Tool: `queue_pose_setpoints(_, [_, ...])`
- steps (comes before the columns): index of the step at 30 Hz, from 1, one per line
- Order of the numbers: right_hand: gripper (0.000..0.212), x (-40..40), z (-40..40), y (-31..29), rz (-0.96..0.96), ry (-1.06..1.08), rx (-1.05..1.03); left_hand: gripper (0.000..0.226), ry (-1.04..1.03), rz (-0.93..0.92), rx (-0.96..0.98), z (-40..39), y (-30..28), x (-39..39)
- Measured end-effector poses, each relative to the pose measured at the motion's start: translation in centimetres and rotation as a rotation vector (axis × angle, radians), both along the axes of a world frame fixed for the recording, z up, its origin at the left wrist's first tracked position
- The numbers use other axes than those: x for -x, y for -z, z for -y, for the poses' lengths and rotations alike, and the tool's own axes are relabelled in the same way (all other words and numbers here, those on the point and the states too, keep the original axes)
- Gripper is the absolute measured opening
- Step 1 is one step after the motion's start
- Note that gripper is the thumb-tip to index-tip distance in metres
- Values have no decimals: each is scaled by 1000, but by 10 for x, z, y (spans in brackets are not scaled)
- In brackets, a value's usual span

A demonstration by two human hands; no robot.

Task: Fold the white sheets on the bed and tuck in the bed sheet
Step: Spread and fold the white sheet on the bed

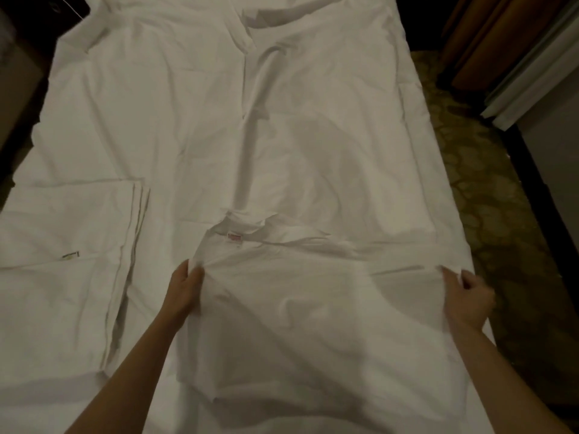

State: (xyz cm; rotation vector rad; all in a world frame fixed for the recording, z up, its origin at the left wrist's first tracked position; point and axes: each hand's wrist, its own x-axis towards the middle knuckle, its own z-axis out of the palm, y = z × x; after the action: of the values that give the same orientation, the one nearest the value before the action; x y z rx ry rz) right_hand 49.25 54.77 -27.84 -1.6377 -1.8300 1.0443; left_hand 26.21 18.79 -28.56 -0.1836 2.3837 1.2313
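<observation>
A: What lies at the far left?

B: A folded sheet (62,255) rests flat on the bed sheet (188,120), near the bed's left edge. Its stacked layer edges face right, and its long axis runs from the near end of the bed toward the far end. A small label shows on its top face.

A: And next to it?

B: The left hand (185,288) reaches in from below. Its fingers and thumb pinch the left far corner of a loose white sheet (313,324), bunching the cloth there.

A: How does that sheet lie?

B: It is spread across the near right part of the bed, its held far edge running left to right between the two hands, so its long axis lies across the bed. The body hangs back toward the person, rumpled and blurred. A small red tag sits just beyond the left corner.

A: The other side?

B: The right hand (468,297) grips the right far corner at the bed's right edge, fingers curled around the cloth. Past it is patterned carpet (488,198)
</observation>
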Motion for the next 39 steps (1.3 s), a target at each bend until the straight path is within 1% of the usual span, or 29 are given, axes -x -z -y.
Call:
queue_pose_setpoints(1, [17,6,-1,-8,-32,-3,-18,26,-41,-8,2,2,0,1])
queue_pose_setpoints(2, [17,10,-3,-11,-59,4,-2,33,-75,21,-15,4,0,1])
queue_pose_setpoints(3, [18,11,-5,-8,-61,15,46,49,-95,88,-39,8,0,0])
queue_pose_setpoints(4, [22,9,-6,-3,-23,28,132,71,-91,171,-70,12,1,-5])
queue_pose_setpoints(5, [36,4,-6,4,53,52,257,88,-54,268,-64,16,-1,-12])
queue_pose_setpoints(6, [54,-4,-3,13,148,73,401,93,4,335,-37,20,0,-21])
queue_pose_setpoints(7, [67,-13,1,21,238,71,517,91,57,381,7,23,0,-30])
queue_pose_setpoints(8, [74,-23,6,27,308,38,571,87,89,392,53,26,3,-38])
queue_pose_setpoints(10, [77,-37,18,33,373,-26,576,85,103,376,114,35,13,-50])
queue_pose_setpoints(11, [78,-42,23,35,403,-58,558,79,112,372,138,38,16,-53])
queue_pose_setpoints(13, [77,-48,31,30,441,-77,533,60,179,334,176,41,15,-57])
queue_pose_setpoints(16, [68,-59,39,19,382,-52,503,51,280,262,166,46,15,-63])
queue_pose_setpoints(18, [67,-73,48,9,338,-63,527,42,328,220,189,54,12,-70])
queue_pose_setpoints(19, [65,-82,53,5,321,-74,551,41,342,211,209,61,12,-75])
queue_pose_setpoints(22, [58,-114,79,-9,279,-115,630,42,399,224,212,87,11,-94])
queue_pose_setpoints(24, [58,-140,101,-15,264,-103,682,46,420,227,227,103,9,-107])
queue_pose_setpoints(26, [61,-163,126,-20,276,-82,717,55,423,250,226,119,1,-116])
queue_pose_setpoints(28, [71,-183,149,-23,282,-33,799,77,465,306,219,138,-11,-123])
queue_pose_setpoints(29, [79,-196,160,-20,243,-5,844,87,492,346,241,152,-12,-124])
queue_pose_setpoints(30, [92,-206,170,-16,242,21,849,92,523,380,278,165,-10,-125])
queue_pose_setpoints(31, [112,-215,181,-15,247,-4,868,89,563,418,316,176,-12,-128])
queue_pose_setpoints(32, [131,-222,193,-19,254,-40,860,79,613,457,349,185,-13,-134])
queue_pose_setpoints(33, [136,-226,203,-26,283,-75,857,65,654,484,395,191,-16,-141])
queue_pose_setpoints(34, [124,-228,212,-35,320,-70,833,52,675,505,412,196,-16,-149])
queue_pose_setpoints(35, [107,-233,215,-36,314,-79,804,48,663,545,402,198,-14,-156])
queue_pose_setpoints(36, [99,-237,215,-34,286,-74,776,52,623,588,359,199,-12,-160])
queue_pose_setpoints(37, [105,-235,215,-35,297,-65,796,61,562,619,281,194,-13,-163])
queue_pose_setpoints(38, [121,-233,214,-33,295,-57,844,72,479,599,201,187,-14,-164])
queue_pose_setpoints(39, [140,-236,207,-23,272,-36,824,78,402,534,134,179,-15,-164])
